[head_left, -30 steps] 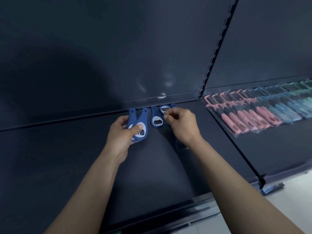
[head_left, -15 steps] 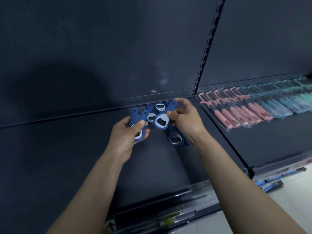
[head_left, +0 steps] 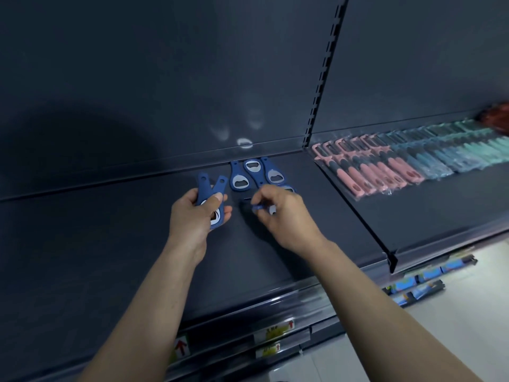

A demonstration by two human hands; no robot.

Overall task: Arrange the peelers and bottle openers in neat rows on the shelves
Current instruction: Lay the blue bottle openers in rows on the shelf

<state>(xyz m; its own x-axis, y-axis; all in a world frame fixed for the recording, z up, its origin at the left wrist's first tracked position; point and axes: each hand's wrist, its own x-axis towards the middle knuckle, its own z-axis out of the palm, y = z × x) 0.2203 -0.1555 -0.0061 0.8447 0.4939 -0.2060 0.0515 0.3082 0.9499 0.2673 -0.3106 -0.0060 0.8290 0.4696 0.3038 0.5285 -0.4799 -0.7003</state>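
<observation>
Dark shelf (head_left: 96, 244) runs open left of the upright (head_left: 325, 78), three openers (head_left: 254, 172) at its back edge; left hand (head_left: 192, 216) grips two openers (head_left: 205, 186), right hand (head_left: 286, 216) pinches another opener (head_left: 259, 207).

Arrowed price labels (head_left: 274, 330), blue packets (head_left: 451, 267)

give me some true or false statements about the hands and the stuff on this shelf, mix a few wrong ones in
1. The left hand holds blue plastic bottle openers with metal insets. True.
2. The right hand is empty. False: it pinches a blue bottle opener.
3. The pink-handled peelers lie right of the slotted metal upright. True.
4. On the dark shelf, the loose blue openers lie at the front edge. False: they lie at its back, by the back wall.
</observation>
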